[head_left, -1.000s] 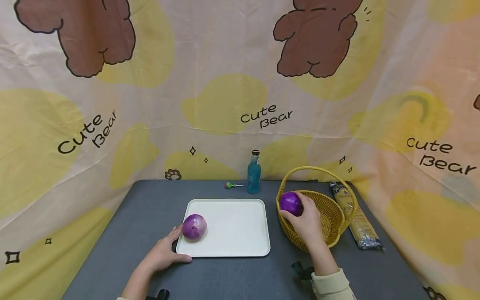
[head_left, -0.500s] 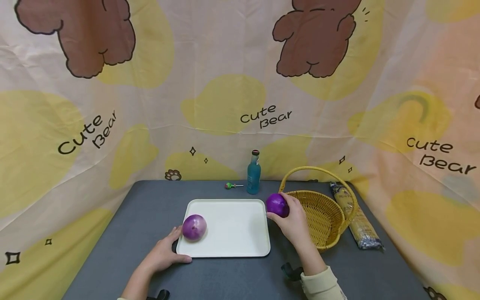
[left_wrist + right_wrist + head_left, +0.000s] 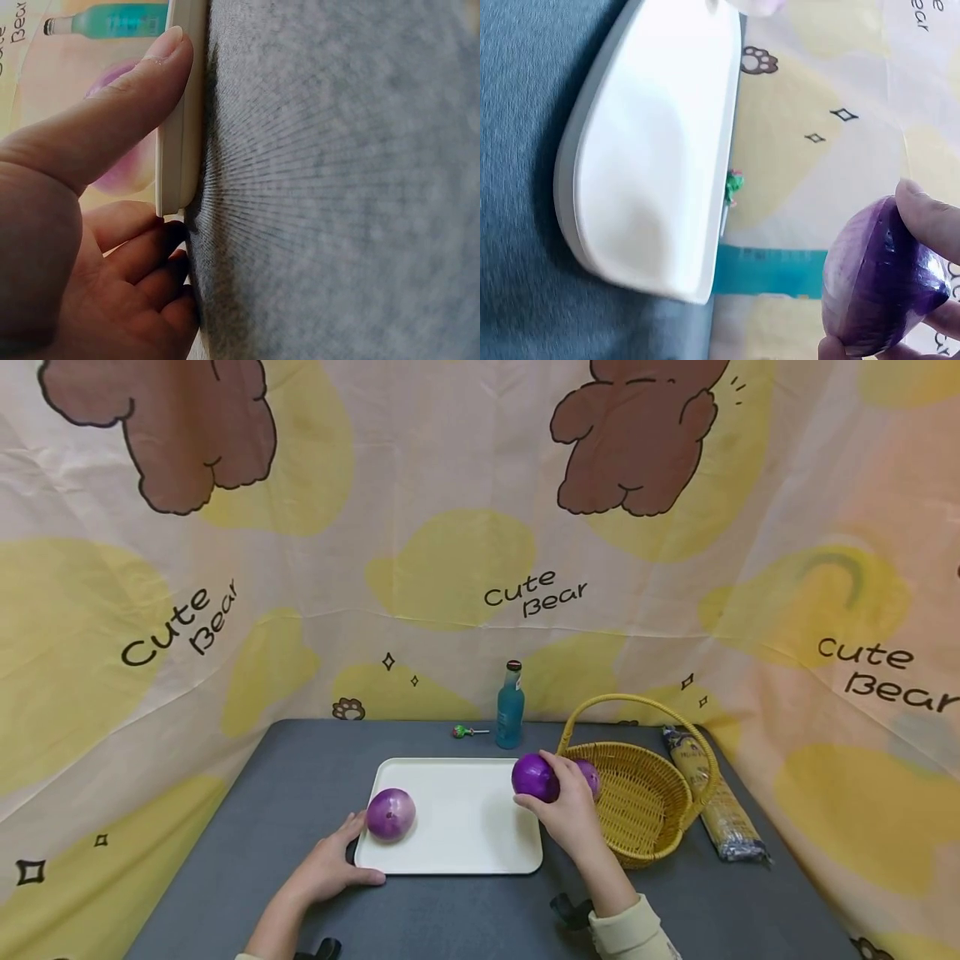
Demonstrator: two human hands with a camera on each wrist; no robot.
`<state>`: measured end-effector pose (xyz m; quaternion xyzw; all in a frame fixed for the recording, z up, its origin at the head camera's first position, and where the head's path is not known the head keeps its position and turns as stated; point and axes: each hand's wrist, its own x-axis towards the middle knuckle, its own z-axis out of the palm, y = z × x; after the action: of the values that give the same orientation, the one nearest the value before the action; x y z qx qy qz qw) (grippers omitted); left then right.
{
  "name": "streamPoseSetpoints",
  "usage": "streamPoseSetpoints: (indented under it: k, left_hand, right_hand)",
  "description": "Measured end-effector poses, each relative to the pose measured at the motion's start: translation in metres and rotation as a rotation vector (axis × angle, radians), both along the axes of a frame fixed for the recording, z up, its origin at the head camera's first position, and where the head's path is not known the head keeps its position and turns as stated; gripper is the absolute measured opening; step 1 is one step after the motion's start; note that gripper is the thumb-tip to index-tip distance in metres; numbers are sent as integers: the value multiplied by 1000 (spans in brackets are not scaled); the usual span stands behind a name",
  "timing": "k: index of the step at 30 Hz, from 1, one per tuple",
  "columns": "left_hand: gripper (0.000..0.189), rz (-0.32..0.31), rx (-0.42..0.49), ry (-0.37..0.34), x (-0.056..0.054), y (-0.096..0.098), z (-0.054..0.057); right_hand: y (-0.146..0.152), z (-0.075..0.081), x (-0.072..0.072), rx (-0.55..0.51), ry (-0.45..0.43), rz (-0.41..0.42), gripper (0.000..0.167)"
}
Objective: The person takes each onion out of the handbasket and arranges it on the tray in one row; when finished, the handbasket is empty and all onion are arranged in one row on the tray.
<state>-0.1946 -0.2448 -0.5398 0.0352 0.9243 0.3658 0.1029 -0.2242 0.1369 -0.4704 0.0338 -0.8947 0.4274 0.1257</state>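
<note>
My right hand point(image 3: 572, 814) grips a shiny deep-purple onion point(image 3: 532, 777) in the air over the right end of the white tray point(image 3: 465, 827). In the right wrist view, the thumb and fingertips hold this onion point(image 3: 877, 277) around its sides. Another purple onion point(image 3: 390, 815) lies on the tray's left side. At the tray's near left corner is my left hand point(image 3: 326, 864), with its thumb point(image 3: 142, 94) along the front rim and its fingers against the left side. Behind the right hand, part of another purple round thing point(image 3: 588, 778) shows at the basket's left side.
A yellow woven basket point(image 3: 648, 802) with a tall handle stands right of the tray. Beside it lies a long yellowish plastic packet point(image 3: 720, 810). A blue bottle point(image 3: 511, 710) and a lollipop point(image 3: 463, 732) are behind the tray, before a patterned cloth.
My right hand has carried its onion leftward from over the basket to over the tray's right end. A purple round thing now shows behind that hand. The left hand has stayed at the tray.
</note>
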Motion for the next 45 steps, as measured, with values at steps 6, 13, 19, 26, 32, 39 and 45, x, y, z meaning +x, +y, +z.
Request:
streamPoseSetpoints:
  k: [6, 13, 19, 26, 32, 39, 45]
  left_hand:
    - [118, -5, -4, 12, -1, 0, -2]
    - [119, -6, -1, 11, -2, 0, -1]
    - [119, -8, 3, 8, -1, 1, -1]
    - [119, -6, -4, 1, -1, 1, 1]
    - [119, -7, -12, -12, -3, 2, 2]
    - [119, -6, -21, 0, -1, -2, -1]
    - [119, -9, -26, 6, -1, -1, -1]
  right_hand:
    - [-12, -4, 0, 2, 7, 28, 77]
    - [-26, -10, -3, -12, -10, 45, 77]
    - [-38, -17, -5, -20, -47, 71, 78]
    - [-52, -26, -9, -28, -32, 110, 77]
    - [-67, -32, -13, -26, -38, 134, 77]
    - [-87, -39, -14, -33, -64, 209, 75]
    - [-99, -46, -15, 25, -79, 234, 76]
